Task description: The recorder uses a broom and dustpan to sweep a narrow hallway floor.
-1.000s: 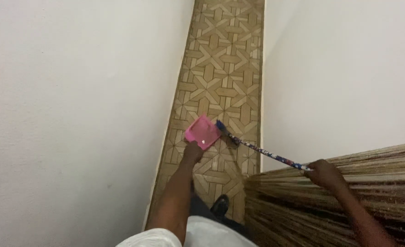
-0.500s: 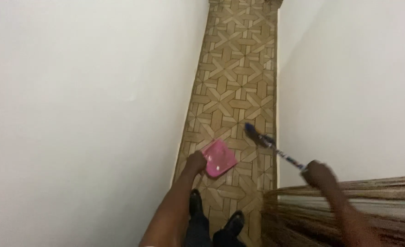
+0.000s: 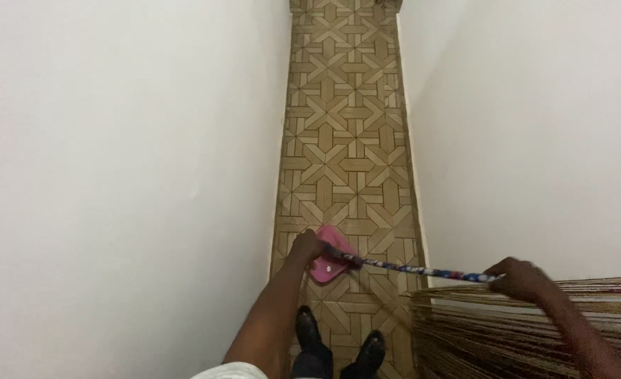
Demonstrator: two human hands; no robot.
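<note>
Two hands busy in narrow corridor: left hand grips pink dustpan low on patterned floor; right hand closed round multicoloured broom handle, tip crossing pan. Sweeping into pan appears underway; next likely needs short strokes. Broom head indistinct; straw bundle cropped.

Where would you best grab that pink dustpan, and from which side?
Probably by its handle, at the near, left edge of the dustpan, coming from above and behind. The left hand already grips there. The pan lies low on the floor with its mouth facing away, and the broom held by the right hand crosses its right side.
</note>
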